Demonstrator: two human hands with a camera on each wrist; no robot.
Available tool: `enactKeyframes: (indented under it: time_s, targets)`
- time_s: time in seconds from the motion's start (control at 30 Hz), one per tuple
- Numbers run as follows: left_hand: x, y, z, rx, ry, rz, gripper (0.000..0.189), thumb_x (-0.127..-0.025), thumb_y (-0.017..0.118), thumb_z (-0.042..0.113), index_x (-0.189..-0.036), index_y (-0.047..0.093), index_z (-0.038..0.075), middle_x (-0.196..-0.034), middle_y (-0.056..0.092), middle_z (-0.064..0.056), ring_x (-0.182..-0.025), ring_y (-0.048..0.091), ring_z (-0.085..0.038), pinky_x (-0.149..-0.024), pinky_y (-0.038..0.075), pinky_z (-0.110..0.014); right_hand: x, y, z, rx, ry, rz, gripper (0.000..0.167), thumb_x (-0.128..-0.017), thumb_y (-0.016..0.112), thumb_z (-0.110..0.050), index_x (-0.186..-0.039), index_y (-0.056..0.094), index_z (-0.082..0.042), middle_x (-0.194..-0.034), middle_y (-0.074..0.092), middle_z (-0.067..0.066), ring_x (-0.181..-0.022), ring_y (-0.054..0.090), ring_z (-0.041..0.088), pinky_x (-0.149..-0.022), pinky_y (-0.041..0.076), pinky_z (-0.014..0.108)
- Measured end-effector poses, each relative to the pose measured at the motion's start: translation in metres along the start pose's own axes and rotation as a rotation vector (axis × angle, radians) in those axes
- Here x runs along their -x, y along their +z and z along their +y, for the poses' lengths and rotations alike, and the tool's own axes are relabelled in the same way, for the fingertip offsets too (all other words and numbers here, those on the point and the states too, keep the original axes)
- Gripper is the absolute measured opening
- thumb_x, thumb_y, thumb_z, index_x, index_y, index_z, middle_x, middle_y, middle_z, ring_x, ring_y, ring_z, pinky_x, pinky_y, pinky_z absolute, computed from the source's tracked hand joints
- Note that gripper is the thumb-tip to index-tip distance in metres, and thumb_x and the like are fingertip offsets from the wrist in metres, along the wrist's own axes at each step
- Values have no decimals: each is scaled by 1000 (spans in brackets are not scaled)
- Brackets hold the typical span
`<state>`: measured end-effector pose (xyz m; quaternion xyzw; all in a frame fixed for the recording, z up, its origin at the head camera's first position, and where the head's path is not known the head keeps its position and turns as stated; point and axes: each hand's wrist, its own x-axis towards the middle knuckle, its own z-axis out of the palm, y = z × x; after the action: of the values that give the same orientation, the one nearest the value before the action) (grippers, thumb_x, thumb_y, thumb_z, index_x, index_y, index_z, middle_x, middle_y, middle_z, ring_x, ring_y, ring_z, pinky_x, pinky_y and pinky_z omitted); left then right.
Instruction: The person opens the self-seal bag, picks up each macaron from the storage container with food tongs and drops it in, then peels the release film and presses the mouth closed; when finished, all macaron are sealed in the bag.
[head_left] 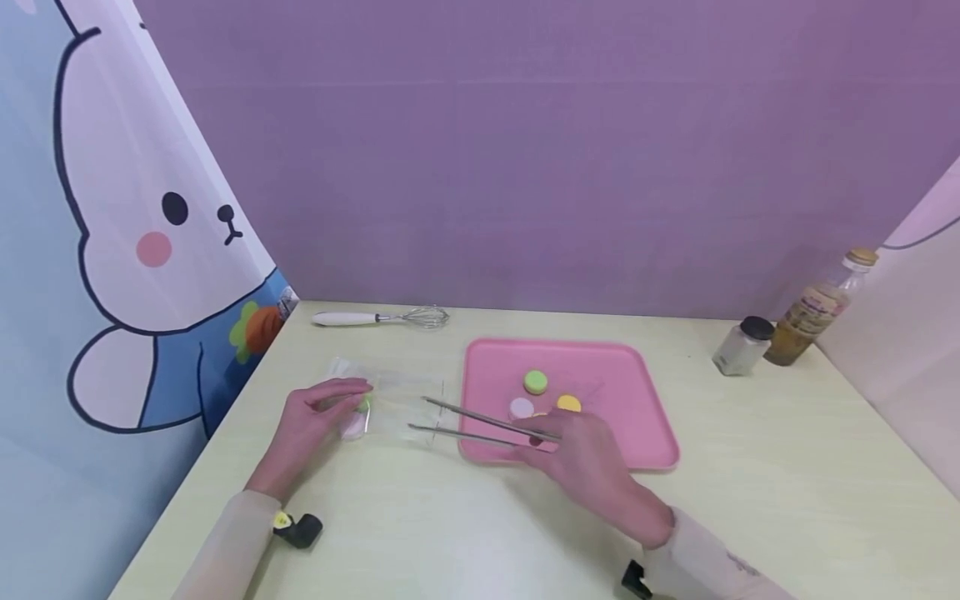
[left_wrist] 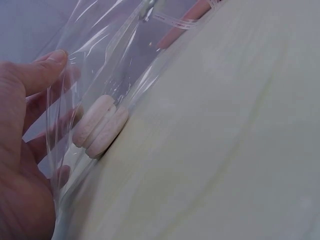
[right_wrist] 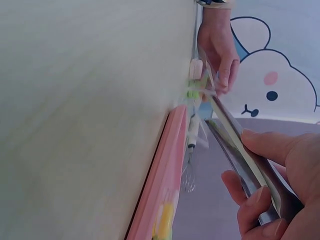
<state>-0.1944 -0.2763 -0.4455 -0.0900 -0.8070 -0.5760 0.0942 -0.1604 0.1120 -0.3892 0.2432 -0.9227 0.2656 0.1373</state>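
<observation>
My left hand (head_left: 318,417) pinches a clear plastic bag (head_left: 397,408) that lies left of the pink tray. Inside it, near the hand, a pale macaron (left_wrist: 101,126) shows, and a green macaron (right_wrist: 193,94) is beside it. My right hand (head_left: 588,458) grips metal tongs (head_left: 487,418) over the tray's left edge. The tongs' arms stand apart at the bag's mouth with nothing visible between the tips. On the pink tray (head_left: 637,417) are a green macaron (head_left: 535,382), a lilac macaron (head_left: 521,407) and a yellow macaron (head_left: 568,403); my right hand partly covers others.
A whisk (head_left: 382,317) with a white handle lies along the table's back edge. At the back right stand a glass jar (head_left: 742,347) with a black lid and a corked bottle (head_left: 813,312) of brownish liquid. A purple backdrop (head_left: 525,183) rises behind the table.
</observation>
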Motion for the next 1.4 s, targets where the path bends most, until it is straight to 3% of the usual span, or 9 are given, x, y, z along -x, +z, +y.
enactKeyframes:
  time_s: [0.2, 0.43, 0.57, 0.73, 0.87, 1.07, 1.27, 1.4]
  targets:
    - [1, -1, 1, 0, -7, 6, 25, -96, 73, 24, -116, 77, 10, -123, 71, -4, -127, 56, -13, -108, 36, -19, 20, -15, 11, -7, 28, 30, 27, -73, 92, -28, -98, 82, -23, -72, 64, -25, -65, 52, 1, -57, 42, 21]
    - [1, 0, 2, -13, -10, 1, 25, -96, 73, 25, -116, 77, 10, -123, 71, -3, -127, 56, -12, -108, 36, -20, 44, -35, 20, -45, 99, 67, 30, -73, 92, -26, -102, 81, -28, -81, 70, -23, -71, 62, -2, -59, 49, 20]
    - [0, 0, 2, -15, -12, 1, 26, -96, 73, 25, -117, 77, 10, -123, 71, -3, -127, 56, -11, -109, 36, -21, 58, -47, 25, -22, 153, 83, 31, -74, 92, -28, -102, 81, -31, -81, 68, -25, -68, 59, -1, -59, 50, 22]
    - [0, 0, 3, -15, -19, 3, 27, -95, 73, 26, -116, 77, 10, -123, 71, -3, -126, 56, -11, -110, 36, -25, 75, -59, 33, 51, 163, 150, 33, -70, 94, -24, -100, 81, -31, -74, 58, -30, -59, 46, -1, -50, 40, 21]
    - [-1, 0, 2, -14, -21, 3, 27, -95, 74, 27, -116, 77, 10, -123, 71, -3, -127, 56, -12, -111, 35, -27, 87, -66, 39, 84, 193, 175, 33, -69, 94, -23, -98, 81, -31, -73, 58, -28, -60, 47, -1, -50, 41, 20]
    - [0, -1, 0, -16, -28, 2, 26, -95, 73, 27, -116, 77, 11, -123, 71, -2, -127, 56, -12, -111, 34, -27, 101, -73, 45, 110, 319, 159, 28, -71, 93, -36, -96, 81, -30, -77, 66, -25, -62, 52, -1, -53, 45, 23]
    - [0, -1, -1, -6, -27, 0, 27, -95, 73, 27, -116, 77, 11, -124, 71, -3, -127, 56, -13, -110, 35, -25, 108, -73, 53, 120, 316, 201, 28, -70, 94, -34, -95, 82, -27, -78, 69, -21, -60, 51, -3, -53, 43, 19]
    - [0, -1, 0, -18, -20, -3, 26, -96, 73, 26, -116, 77, 11, -124, 71, -3, -126, 57, -13, -109, 36, -24, 109, -72, 55, 113, 344, 182, 29, -71, 93, -36, -96, 82, -26, -79, 71, -19, -61, 51, -1, -53, 43, 21]
